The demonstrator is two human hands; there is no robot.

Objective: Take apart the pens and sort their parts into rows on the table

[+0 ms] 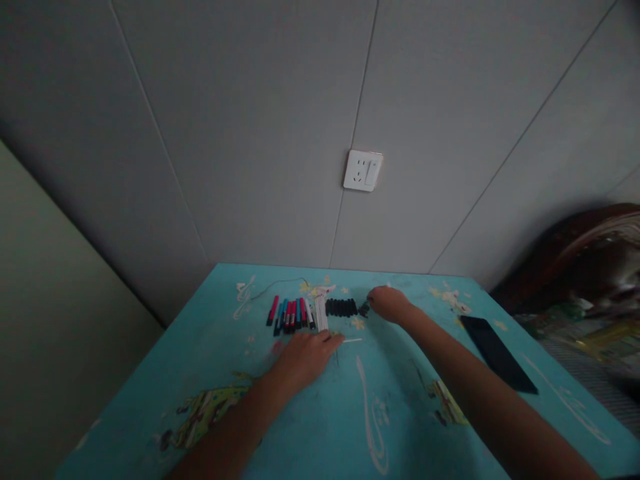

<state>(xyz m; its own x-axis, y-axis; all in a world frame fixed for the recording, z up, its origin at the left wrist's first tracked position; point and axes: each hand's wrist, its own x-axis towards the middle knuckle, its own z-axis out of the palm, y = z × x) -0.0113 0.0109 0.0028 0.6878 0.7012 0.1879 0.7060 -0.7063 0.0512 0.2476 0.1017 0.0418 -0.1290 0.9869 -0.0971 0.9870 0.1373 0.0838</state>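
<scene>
My left hand (313, 353) is closed, with a thin white stick (353, 341) pinched between thumb and fingers and pointing right. Just beyond it lies a bundle of similar white sticks (321, 313) side by side. My right hand (387, 303) reaches farther across the table, its fingers curled down at a small pile of dark pieces (364, 309). Whatever its fingertips grip is too small to make out. Between the white sticks and that pile stands a row of short black cylinders (341, 307). Left of the sticks are several pink, blue and white marker barrels (290, 315) with dark ends.
The table (395, 373) has a turquoise patterned cover and meets a grey panelled wall. A flat black slab (497, 353), like a phone or tablet, lies at the right. A white socket (363, 171) is on the wall. Dark brown furniture (590, 260) stands beyond the right edge.
</scene>
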